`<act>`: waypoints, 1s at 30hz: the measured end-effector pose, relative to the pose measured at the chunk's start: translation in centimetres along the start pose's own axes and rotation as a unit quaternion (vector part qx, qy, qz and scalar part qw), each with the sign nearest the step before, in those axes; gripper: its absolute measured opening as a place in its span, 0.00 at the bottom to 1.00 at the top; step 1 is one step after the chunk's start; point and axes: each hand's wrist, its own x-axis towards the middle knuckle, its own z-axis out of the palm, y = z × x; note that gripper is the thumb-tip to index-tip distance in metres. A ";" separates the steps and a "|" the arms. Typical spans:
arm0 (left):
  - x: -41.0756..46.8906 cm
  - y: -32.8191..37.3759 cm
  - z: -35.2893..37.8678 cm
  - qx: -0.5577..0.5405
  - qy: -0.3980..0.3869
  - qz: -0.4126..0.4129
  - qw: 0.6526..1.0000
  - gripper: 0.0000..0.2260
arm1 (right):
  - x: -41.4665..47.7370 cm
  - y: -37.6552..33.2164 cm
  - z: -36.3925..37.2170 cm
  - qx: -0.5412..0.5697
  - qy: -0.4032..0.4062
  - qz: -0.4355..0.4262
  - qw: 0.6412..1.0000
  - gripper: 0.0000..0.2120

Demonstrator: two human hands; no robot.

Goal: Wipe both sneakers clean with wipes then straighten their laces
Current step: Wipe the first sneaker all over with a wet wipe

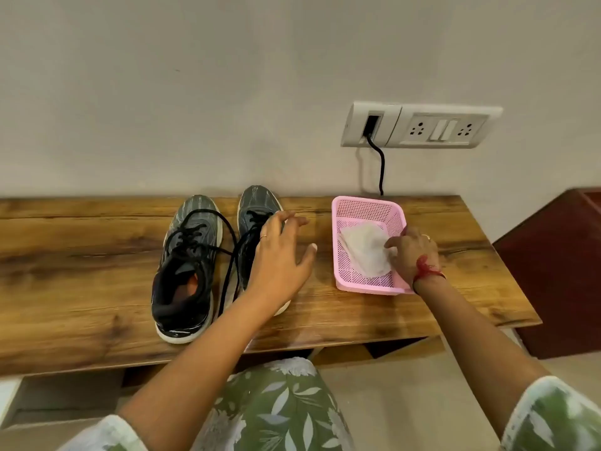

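Observation:
Two dark grey sneakers with white soles and loose black laces stand side by side on a wooden table [374,307]. The left sneaker [187,271] is in full view. My left hand [279,255] hovers with spread fingers over the right sneaker [257,206] and hides its rear half. A pink mesh basket [354,209] to the right holds white wipes [366,252]. My right hand [411,252] reaches into the basket and pinches the wipes at their right edge.
A wall socket panel [419,125] with a black cable [380,167] hangs above the basket. A dark red cabinet [559,262] stands right of the table. The table's front edge runs just above my lap.

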 end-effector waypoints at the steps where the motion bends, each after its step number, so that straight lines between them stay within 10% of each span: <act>1: 0.2 -0.1 0.2 0.004 -0.001 0.007 1.000 0.19 | -0.1 -0.1 0.1 -0.038 -0.001 -0.013 0.999 0.12; 7: 0.6 -0.7 1.1 0.033 -0.028 0.017 0.999 0.18 | 0.4 -0.5 0.7 -0.152 0.004 -0.087 0.985 0.11; 16: 0.3 -0.5 1.5 0.035 -0.034 0.010 0.999 0.18 | 0.3 -1.3 -0.5 0.171 0.117 -0.005 0.978 0.07; 25: 0.3 0.6 0.1 -0.033 -0.011 -0.005 0.999 0.13 | -0.2 -3.6 -5.0 0.554 0.149 0.043 0.818 0.05; 30: 0.8 2.2 -0.5 -0.250 -0.031 -0.119 0.960 0.12 | -2.4 -5.7 -10.3 0.684 0.124 0.066 0.716 0.07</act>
